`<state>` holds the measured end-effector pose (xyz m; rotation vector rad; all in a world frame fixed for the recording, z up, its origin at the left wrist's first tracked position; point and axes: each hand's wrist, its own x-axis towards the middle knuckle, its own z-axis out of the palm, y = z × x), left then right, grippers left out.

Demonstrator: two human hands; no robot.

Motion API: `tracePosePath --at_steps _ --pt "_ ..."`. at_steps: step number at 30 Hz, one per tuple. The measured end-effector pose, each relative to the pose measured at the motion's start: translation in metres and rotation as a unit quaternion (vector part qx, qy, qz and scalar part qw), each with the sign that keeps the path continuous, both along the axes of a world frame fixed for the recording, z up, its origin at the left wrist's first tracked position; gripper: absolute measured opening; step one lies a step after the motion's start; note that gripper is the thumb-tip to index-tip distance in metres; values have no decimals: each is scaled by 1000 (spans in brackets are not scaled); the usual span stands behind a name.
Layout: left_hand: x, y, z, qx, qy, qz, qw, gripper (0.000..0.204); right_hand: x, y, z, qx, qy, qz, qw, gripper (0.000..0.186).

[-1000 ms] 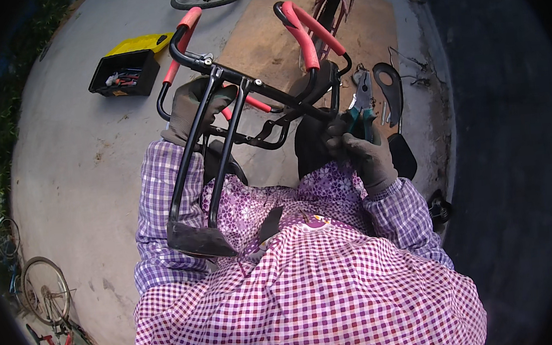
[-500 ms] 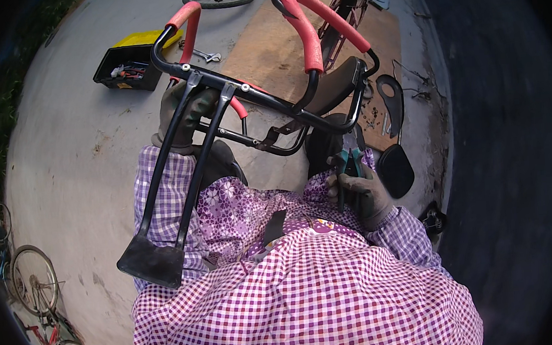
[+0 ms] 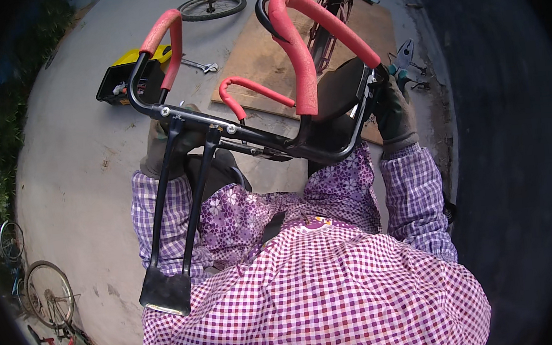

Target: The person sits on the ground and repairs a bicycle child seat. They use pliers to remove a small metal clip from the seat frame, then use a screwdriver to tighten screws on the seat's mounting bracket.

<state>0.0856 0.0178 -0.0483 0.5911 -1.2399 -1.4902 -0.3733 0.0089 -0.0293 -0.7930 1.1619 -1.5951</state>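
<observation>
A child bicycle seat frame [image 3: 266,132] of black tube with red foam-padded rails is held up in front of my lap. My gloved left hand [image 3: 167,147] is closed round its left side, behind the two long black struts, which run down to a flat black plate [image 3: 171,292]. At the frame's right end is my gloved right hand [image 3: 394,112], against the tube beside the black seat pad [image 3: 341,91]. It holds a pair of pliers [image 3: 403,57] with teal handles, jaws pointing up and away. Some right fingers are hidden by the frame.
A black toolbox [image 3: 112,88] with a yellow lid stands on the concrete at far left, beside an adjustable wrench [image 3: 203,66]. Beyond lies a bicycle wheel [image 3: 211,7]. A pink bicycle frame [image 3: 329,29] rests over a wooden board [image 3: 251,58]. Bicycles [image 3: 49,294] stand at left.
My right hand has moved up and right with the pliers, from my lap to the frame's right end. The seat frame has tilted and shifted slightly in my left hand.
</observation>
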Motion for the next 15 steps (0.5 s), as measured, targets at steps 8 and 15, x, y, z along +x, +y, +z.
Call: tracePosePath --at_steps 8,15 --pt "-2 25 32 -30 -63 13 997 27 -12 -33 -3 -79 -74 56 992 34" --pt "11 21 54 13 -111 66 992 20 -5 -37 24 -74 -14 129 989 39"
